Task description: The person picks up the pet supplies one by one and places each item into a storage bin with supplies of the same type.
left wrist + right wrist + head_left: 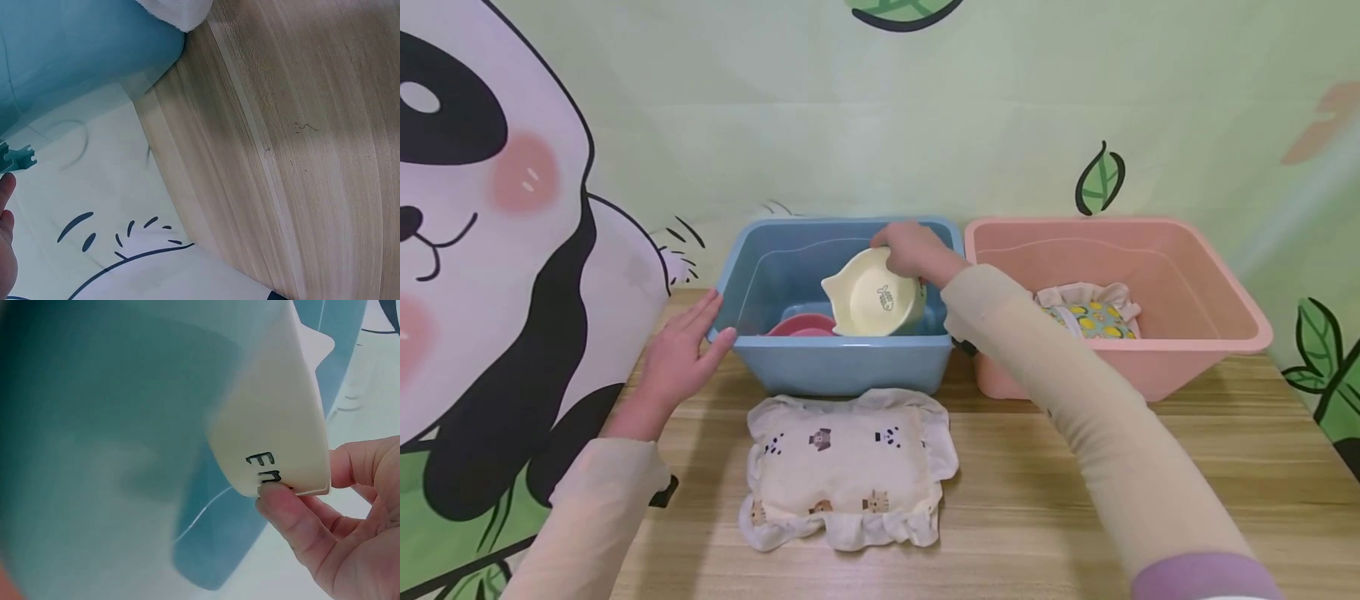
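My right hand (pixel 913 250) pinches the rim of a cream bowl (pixel 872 300) with a pointed, ear-like edge and a small fish-bone print inside. The bowl is tilted within the blue bin (pixel 842 362). In the right wrist view, thumb and fingers grip the bowl (pixel 281 425) near dark lettering on its outside. A pink dish (pixel 805 325) lies low in the bin, left of the bowl. My left hand (pixel 681 358) rests at the bin's left rim with fingers straight. Only the edge of the left hand (pixel 6 250) shows in the left wrist view.
A ruffled cream pillow (pixel 850 467) with animal prints lies on the wooden table (pixel 1045 500) before the blue bin. The pink bin (pixel 1187 342) stands to its right, holding a lemon-print cloth item (pixel 1097 319) with white ruffles. A panda-print backdrop (pixel 790 108) hangs behind.
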`<state>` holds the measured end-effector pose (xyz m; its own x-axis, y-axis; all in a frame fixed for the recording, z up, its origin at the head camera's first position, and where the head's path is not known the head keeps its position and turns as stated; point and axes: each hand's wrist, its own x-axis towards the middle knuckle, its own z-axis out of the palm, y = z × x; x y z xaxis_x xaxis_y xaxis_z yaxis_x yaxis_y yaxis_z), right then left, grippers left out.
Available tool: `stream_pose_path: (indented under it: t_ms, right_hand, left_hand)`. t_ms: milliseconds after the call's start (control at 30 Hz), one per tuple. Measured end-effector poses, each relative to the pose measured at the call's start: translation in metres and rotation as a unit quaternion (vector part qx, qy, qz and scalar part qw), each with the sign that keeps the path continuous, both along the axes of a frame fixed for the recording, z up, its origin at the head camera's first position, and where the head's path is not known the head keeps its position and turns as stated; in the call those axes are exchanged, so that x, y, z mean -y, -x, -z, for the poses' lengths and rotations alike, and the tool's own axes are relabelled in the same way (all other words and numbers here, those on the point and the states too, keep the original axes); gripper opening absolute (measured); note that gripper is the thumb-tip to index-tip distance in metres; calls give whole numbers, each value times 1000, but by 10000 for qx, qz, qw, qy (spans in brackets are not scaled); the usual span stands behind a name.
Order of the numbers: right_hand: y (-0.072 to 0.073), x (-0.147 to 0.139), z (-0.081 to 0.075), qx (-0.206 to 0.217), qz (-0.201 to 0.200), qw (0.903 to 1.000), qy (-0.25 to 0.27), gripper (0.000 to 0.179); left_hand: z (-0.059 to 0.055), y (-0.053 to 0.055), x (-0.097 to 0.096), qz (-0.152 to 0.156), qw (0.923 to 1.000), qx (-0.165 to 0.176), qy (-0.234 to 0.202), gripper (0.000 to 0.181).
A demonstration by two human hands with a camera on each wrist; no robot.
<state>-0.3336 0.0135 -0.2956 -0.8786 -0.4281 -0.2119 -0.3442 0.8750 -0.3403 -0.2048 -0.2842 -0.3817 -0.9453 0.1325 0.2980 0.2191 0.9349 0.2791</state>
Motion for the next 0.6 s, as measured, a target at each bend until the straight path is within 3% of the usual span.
stream_pose_path:
  t_ms: [600]
  right_hand:
    - [12,3,-10,90,189,9993,321,47]
  left_hand:
    - [-2,-3,-1,-74,10000,28,-26,60]
